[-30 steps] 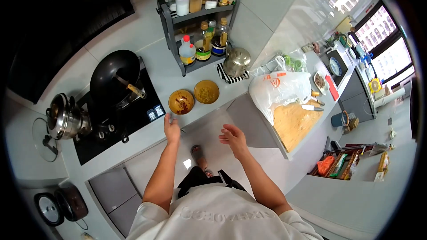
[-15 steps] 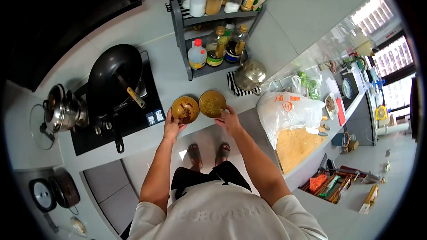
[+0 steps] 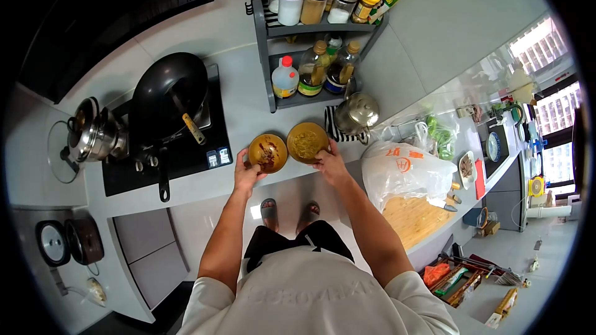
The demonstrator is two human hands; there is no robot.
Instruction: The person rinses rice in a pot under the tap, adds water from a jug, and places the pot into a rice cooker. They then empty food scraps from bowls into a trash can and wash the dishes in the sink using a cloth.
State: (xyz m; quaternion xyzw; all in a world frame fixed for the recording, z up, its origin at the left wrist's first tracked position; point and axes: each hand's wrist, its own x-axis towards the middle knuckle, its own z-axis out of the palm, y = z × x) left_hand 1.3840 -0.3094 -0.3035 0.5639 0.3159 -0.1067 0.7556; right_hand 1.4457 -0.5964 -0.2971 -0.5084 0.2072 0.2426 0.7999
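My left hand [image 3: 248,175] is closed on the rim of a yellow-brown bowl [image 3: 280,147] that has dark red bits and sauce inside. A second bowl of the same colour [image 3: 319,131] holds something chopped and yellowish-green; my right hand [image 3: 331,162] grips its lower right edge. The two bowls are side by side, almost touching, at the front of the counter. Whether their bases rest on the counter or are held just over it, I cannot tell. To the left, a black wok [image 3: 171,90] with a wooden-handled spatula [image 3: 192,127] in it sits on the stove.
A grey spice rack [image 3: 264,56] with jars and bottles stands behind the bowls. Right of it is a metal kettle [image 3: 357,113] on a striped cloth. A white plastic bag [image 3: 403,170] lies by a wooden cutting board [image 3: 413,220]. Steel pots [image 3: 93,139] are at the left.
The bowls and both hands appear slightly further right and higher. The whole view has shifted and turned a little; both grips look the same.
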